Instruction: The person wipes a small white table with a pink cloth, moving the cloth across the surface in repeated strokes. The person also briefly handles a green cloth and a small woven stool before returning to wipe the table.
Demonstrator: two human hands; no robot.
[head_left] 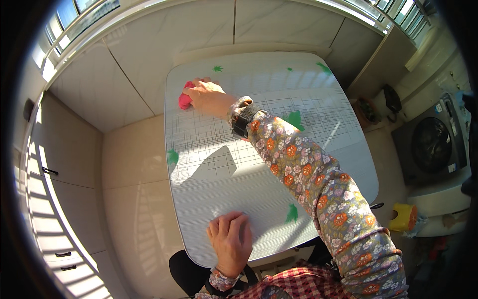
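Pale tiled floor (129,164) all around, glossy, striped with sun at the left beside beige cabinet doors (59,199) with dark handles. Square white table with rounded corners, fine grey line pattern and small green leaf marks (239,174) filling the middle. Dark front-loading washing machine (433,144) at the far right, partly cut off by the dark rim. Small yellow plastic stool (403,218) near the table's right near corner, half hidden by the floral sleeve.

Right hand (209,95) stretched across to the table's far left corner, closed down over a bright pink soft cloth or sponge (184,99); only the pink left edge visible, the rest covered by the fingers, so exact kind hard to tell. Black strap at that wrist.

Left hand (231,239) flat on the near edge of the table, fingers spread, holding nothing. Red checked fabric at the bottom edge, cut off.
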